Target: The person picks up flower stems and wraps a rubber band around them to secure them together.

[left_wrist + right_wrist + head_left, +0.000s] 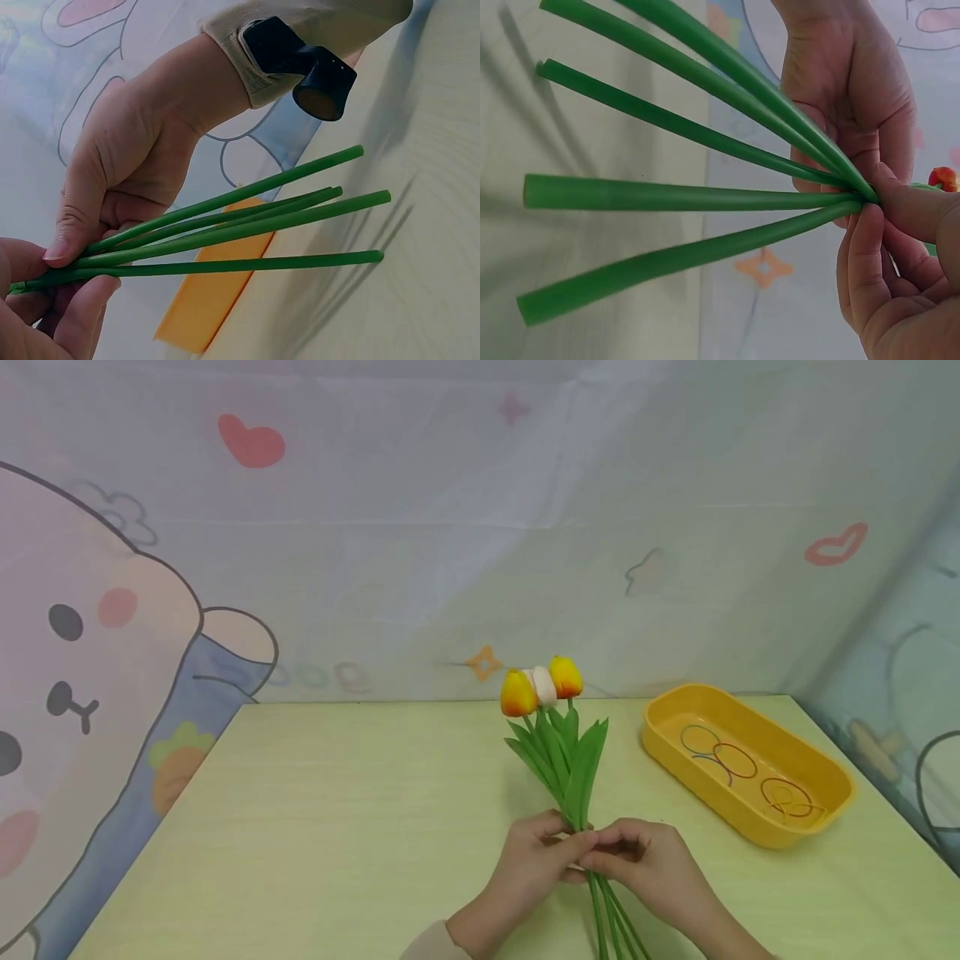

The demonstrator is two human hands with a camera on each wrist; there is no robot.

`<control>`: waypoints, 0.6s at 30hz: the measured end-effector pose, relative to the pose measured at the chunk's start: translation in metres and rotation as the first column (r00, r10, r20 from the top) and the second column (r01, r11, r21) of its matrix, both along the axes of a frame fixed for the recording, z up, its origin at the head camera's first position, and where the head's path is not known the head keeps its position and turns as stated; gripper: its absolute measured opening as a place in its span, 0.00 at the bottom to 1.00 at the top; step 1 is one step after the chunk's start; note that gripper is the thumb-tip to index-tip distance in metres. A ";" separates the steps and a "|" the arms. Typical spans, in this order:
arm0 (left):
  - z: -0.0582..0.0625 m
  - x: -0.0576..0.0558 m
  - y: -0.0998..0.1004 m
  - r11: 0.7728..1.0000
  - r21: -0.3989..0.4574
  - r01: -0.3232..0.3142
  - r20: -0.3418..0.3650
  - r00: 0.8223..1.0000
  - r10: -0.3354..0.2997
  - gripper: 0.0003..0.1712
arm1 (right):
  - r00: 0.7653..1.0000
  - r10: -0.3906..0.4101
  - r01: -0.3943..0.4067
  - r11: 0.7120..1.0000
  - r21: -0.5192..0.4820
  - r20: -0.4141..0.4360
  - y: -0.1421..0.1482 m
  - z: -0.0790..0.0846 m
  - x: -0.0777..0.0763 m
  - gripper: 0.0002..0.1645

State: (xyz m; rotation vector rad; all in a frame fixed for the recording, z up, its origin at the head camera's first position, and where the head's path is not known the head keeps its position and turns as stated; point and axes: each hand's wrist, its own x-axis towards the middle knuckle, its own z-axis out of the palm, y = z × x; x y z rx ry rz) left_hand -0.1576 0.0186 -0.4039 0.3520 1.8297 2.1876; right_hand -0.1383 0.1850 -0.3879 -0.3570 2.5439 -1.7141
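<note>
A small bunch of artificial tulips [587, 772] slants upward between the two hands, heads pointing away from the person. Two heads are yellow-orange [518, 694], and pale ones [544, 686] sit between them. My left hand [534, 857] grips the stems just below the green leaves, thumb across the front. Right beside it, my right hand [654, 862] pinches the bundle at the same spot with thumb and fingertips. Below the fingers the bare green stems [690, 198] fan out. In the left wrist view the stem ends [367, 259] hang free above the table.
A yellow tray [750, 814] stands at the right of the pale table [337, 827], holding several thin coloured bands [735, 761]. Behind the table hangs a backdrop [420, 568] printed with cartoons. A dark curved wire [924, 793] is at the far right.
</note>
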 end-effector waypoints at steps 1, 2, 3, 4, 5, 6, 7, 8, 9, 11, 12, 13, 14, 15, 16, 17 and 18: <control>0.001 0.000 0.000 1.000 0.003 -0.001 -0.005 1.000 0.001 0.11 | 1.000 -0.001 0.001 1.000 0.000 0.000 0.000 0.000 0.000 0.12; 0.001 0.000 0.000 1.000 0.004 -0.002 -0.011 1.000 0.002 0.11 | 1.000 0.000 0.000 1.000 -0.003 0.001 -0.001 0.001 -0.001 0.12; 0.002 0.000 0.000 1.000 0.003 -0.003 -0.015 1.000 0.004 0.11 | 1.000 0.002 -0.002 1.000 -0.006 0.003 -0.001 0.001 -0.001 0.12; 0.002 0.001 0.000 1.000 0.001 -0.006 -0.022 1.000 0.006 0.11 | 1.000 0.007 -0.007 1.000 -0.009 0.005 -0.001 0.002 -0.001 0.12; 0.003 0.001 -0.001 1.000 -0.003 -0.009 -0.026 1.000 0.009 0.11 | 1.000 0.014 -0.014 1.000 -0.010 0.003 -0.001 0.003 -0.002 0.12; 0.004 0.001 -0.001 1.000 -0.006 -0.012 -0.031 0.999 0.012 0.10 | 1.000 0.020 -0.020 1.000 -0.008 0.004 0.000 0.003 -0.002 0.13; 0.004 0.001 -0.001 1.000 -0.010 -0.014 -0.034 0.999 0.014 0.11 | 1.000 0.025 -0.025 1.000 -0.004 0.009 0.000 0.004 -0.002 0.13; 0.005 0.001 -0.001 1.000 -0.014 -0.016 -0.032 0.999 0.015 0.11 | 1.000 0.030 -0.030 1.000 0.007 0.007 0.001 0.005 -0.002 0.13; 0.006 0.001 -0.002 1.000 -0.017 -0.016 -0.030 0.999 0.016 0.11 | 0.999 0.038 -0.038 0.999 0.021 0.001 0.003 0.006 -0.002 0.14; 0.007 0.000 -0.003 0.999 -0.025 -0.022 -0.028 0.999 0.021 0.12 | 0.999 0.047 -0.045 0.997 0.063 -0.018 0.008 0.009 -0.002 0.15; 0.007 -0.001 -0.003 0.999 -0.029 -0.027 -0.027 0.999 0.026 0.12 | 0.999 0.043 -0.040 0.995 0.089 -0.031 0.010 0.011 -0.002 0.16; 0.007 -0.001 -0.004 0.999 -0.032 -0.033 -0.024 0.999 0.032 0.12 | 0.998 0.037 -0.033 0.993 0.112 -0.042 0.014 0.014 -0.002 0.17; 0.007 -0.002 -0.005 0.999 -0.035 -0.038 -0.022 0.999 0.038 0.12 | 0.998 0.030 -0.022 0.991 0.134 -0.059 0.017 0.017 -0.002 0.17; 0.007 -0.003 -0.006 0.998 -0.036 -0.045 -0.021 0.999 0.044 0.12 | 0.997 0.020 -0.009 0.988 0.154 -0.068 0.021 0.020 -0.002 0.17; 0.007 -0.004 -0.007 0.998 -0.036 -0.049 -0.022 0.999 0.048 0.12 | 0.997 0.004 0.008 0.985 0.170 -0.073 0.025 0.024 -0.003 0.18; 0.006 -0.005 -0.007 0.998 -0.034 -0.051 -0.020 0.999 0.050 0.13 | 0.997 -0.011 0.025 0.982 0.188 -0.077 0.029 0.028 -0.003 0.18; 0.006 -0.005 -0.008 0.998 -0.031 -0.051 -0.021 0.999 0.050 0.13 | 0.996 -0.025 0.043 0.978 0.203 -0.090 0.034 0.031 -0.004 0.18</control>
